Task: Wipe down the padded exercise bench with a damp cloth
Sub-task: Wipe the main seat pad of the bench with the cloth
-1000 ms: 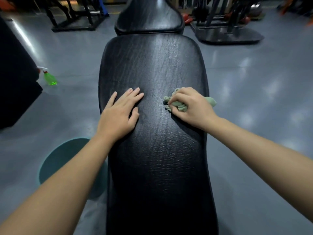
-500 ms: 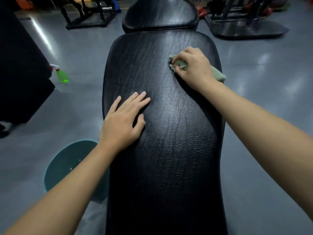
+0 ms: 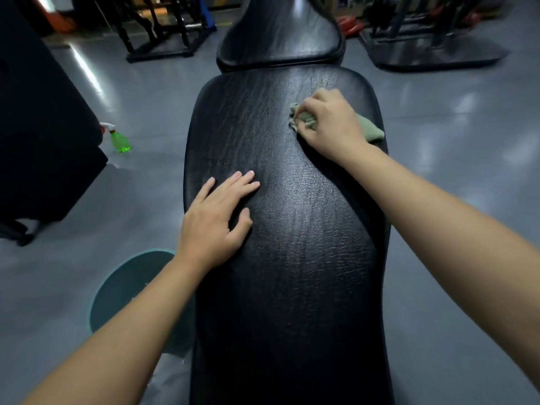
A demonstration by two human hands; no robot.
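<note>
A long black padded bench (image 3: 292, 258) runs away from me down the middle of the view, with a second pad (image 3: 280, 33) beyond its far end. My right hand (image 3: 330, 121) grips a crumpled pale green cloth (image 3: 369, 131) and presses it on the bench's far right part. The cloth sticks out on both sides of the hand. My left hand (image 3: 216, 220) lies flat on the bench's left side, fingers straight, holding nothing.
A teal bucket (image 3: 122, 287) stands on the grey floor left of the bench, partly behind my left forearm. A green spray bottle (image 3: 118, 140) stands farther left beside a dark block (image 3: 38, 127). Gym frames (image 3: 163, 27) and a base plate (image 3: 438, 51) stand at the back.
My right hand slid the cloth from the bench's middle right up to its far right part, then drew back slightly. My left hand has stayed flat on the bench's left side.
</note>
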